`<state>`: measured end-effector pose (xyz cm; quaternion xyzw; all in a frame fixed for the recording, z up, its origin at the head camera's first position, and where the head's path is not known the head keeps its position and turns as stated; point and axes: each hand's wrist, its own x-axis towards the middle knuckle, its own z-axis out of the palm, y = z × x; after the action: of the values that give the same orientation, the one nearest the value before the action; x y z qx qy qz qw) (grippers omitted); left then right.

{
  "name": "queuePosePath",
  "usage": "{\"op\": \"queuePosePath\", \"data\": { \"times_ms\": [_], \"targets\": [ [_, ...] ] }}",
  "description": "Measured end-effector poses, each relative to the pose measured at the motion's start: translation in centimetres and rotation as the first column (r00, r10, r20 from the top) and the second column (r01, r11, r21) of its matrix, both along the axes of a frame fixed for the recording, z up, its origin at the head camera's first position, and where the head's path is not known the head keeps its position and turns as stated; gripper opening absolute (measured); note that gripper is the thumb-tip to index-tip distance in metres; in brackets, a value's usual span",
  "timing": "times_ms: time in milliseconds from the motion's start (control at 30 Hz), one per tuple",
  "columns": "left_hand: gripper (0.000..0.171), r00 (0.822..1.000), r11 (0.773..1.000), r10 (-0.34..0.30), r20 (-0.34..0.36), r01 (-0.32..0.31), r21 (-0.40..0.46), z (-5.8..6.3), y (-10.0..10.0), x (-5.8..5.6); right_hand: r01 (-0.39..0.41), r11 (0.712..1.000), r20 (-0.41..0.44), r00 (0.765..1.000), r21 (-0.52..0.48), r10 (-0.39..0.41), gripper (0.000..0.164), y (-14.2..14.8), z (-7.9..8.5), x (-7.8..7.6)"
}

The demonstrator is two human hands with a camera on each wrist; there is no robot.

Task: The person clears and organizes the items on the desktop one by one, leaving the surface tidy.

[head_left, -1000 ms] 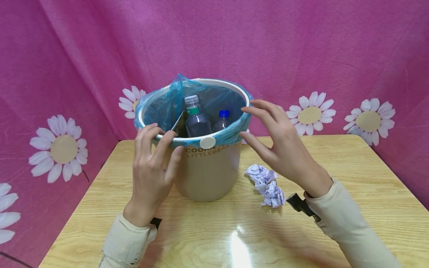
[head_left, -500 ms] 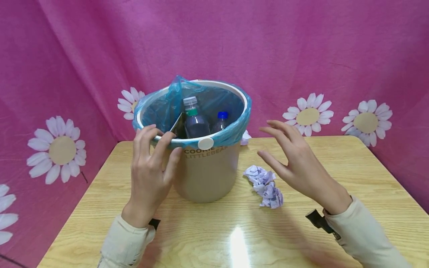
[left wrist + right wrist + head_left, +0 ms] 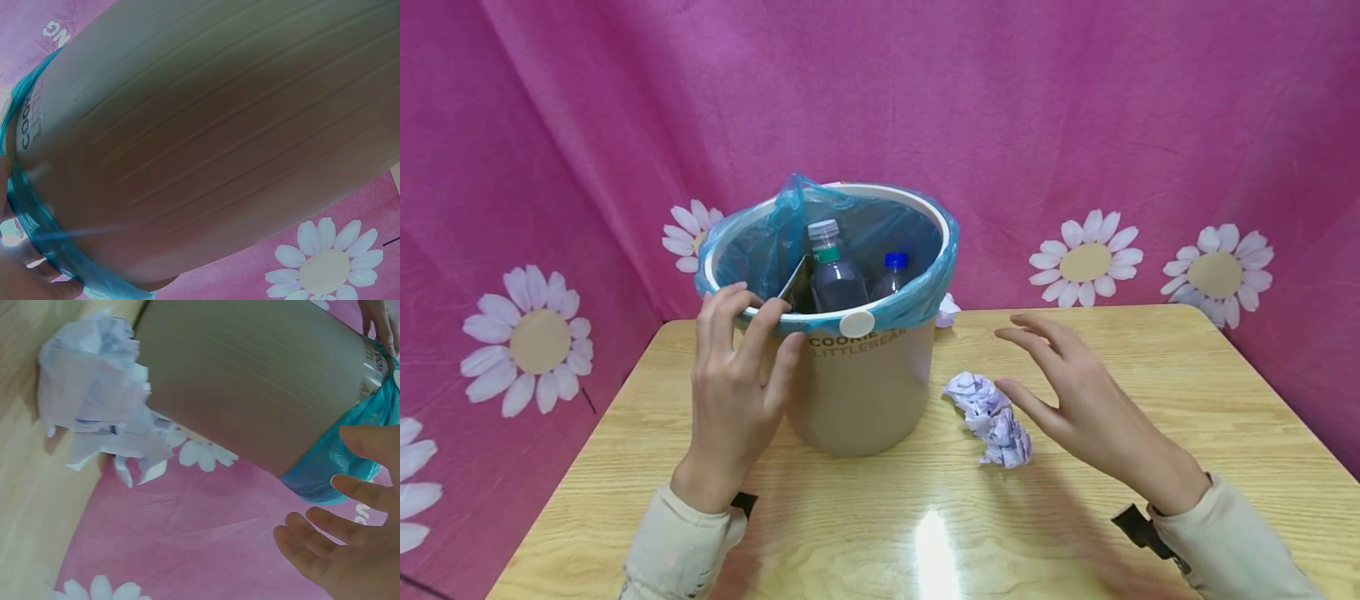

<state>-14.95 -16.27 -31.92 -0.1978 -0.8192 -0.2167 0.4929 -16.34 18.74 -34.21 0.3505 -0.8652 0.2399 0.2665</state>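
Note:
A beige trash can [image 3: 857, 400] stands on the table, lined with a blue plastic bag [image 3: 938, 287] folded over its white rim [image 3: 917, 200]. My left hand [image 3: 730, 392] holds the near-left rim, fingers bent over the edge and thumb outside; the left wrist view shows fingers [image 3: 25, 275] against the bag. To the right, my right hand [image 3: 1086, 404] hangs in the air, fingers spread and holding nothing. Crumpled white paper [image 3: 988, 417] lies just left of it. Inside the can are a white-capped bottle [image 3: 838, 279], a blue-capped bottle [image 3: 895, 271] and a flat dark item [image 3: 801, 287].
Another piece of white paper [image 3: 947, 311] shows behind the can's right side. The wooden table [image 3: 820, 533] has a bright light reflection near its front. Pink cloth [image 3: 1000, 100] printed with daisies surrounds the table at the back and sides.
My right hand has left the can's right rim and moved right and down, toward the crumpled paper. The left hand stays at the rim.

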Motion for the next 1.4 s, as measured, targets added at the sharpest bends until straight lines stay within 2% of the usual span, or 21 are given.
{"op": "queuePosePath", "data": {
  "times_ms": [333,633,833,1067,1400],
  "targets": [
    [0.050,1.000,1.000,0.009,0.029,-0.009,0.001,0.0,0.1,0.1,0.035,0.996,0.125,0.991,0.085,-0.045,0.050,0.2,-2.6,0.5],
    [0.051,1.000,1.000,0.009,0.030,-0.009,-0.004,0.3,0.0,0.0,0.045,0.989,0.105,0.993,0.140,-0.060,0.041,0.3,-3.4,-0.2],
    [0.053,0.999,1.000,0.006,0.040,-0.006,0.001,0.2,0.0,0.1,0.047,0.977,0.211,0.973,0.210,-0.092,0.033,0.5,-3.8,-0.2],
    [0.052,0.999,1.000,0.011,0.041,-0.011,0.004,-0.1,0.0,0.3,0.019,0.962,0.291,0.951,0.271,-0.101,0.033,0.2,-4.8,-0.2],
    [0.051,1.000,1.000,0.010,0.030,-0.010,-0.001,0.1,0.0,0.1,0.011,0.939,0.315,0.940,0.344,-0.127,0.046,-0.1,-5.6,-0.4]
  ]
}}
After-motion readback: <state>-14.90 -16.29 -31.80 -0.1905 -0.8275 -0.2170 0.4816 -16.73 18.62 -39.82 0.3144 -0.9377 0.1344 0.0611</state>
